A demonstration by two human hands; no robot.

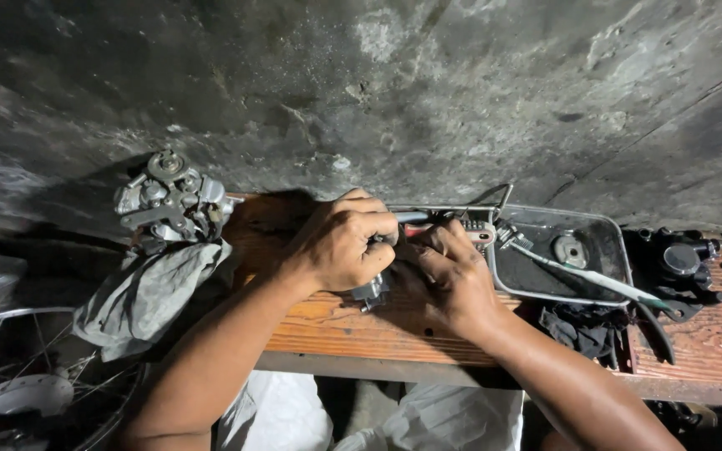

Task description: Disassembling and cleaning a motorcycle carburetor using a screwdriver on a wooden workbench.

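— Both forearms come up from the bottom of the frame. What are the hands doing?

— Left hand (340, 242) is clenched over a small metal part (369, 290), holding it down at mid-frame on the wooden desk (336, 330). Right hand (453, 271) presses against the same part from the right; whether its grip is closed on a tool, I cannot tell, the fingers hide it.

— So which step is this?

— Looks like working the part while it is braced on the desk. I'd judge the next move needs the left grip firm and the right hand free to turn.

— What lies around them?

— Right of the hands, a metal tray (607, 225) with a toothbrush (582, 274) across it, then dark pliers (658, 327). Upper left, a carburetor (170, 200) sits above a grey rag (139, 292); a spoked wheel (18, 376) fills the lower left.

— Room to move?

— Little. The desk's front edge runs just under the wrists, the rough wall (378, 83) closes in behind, and the tray rim touches the right hand's side.
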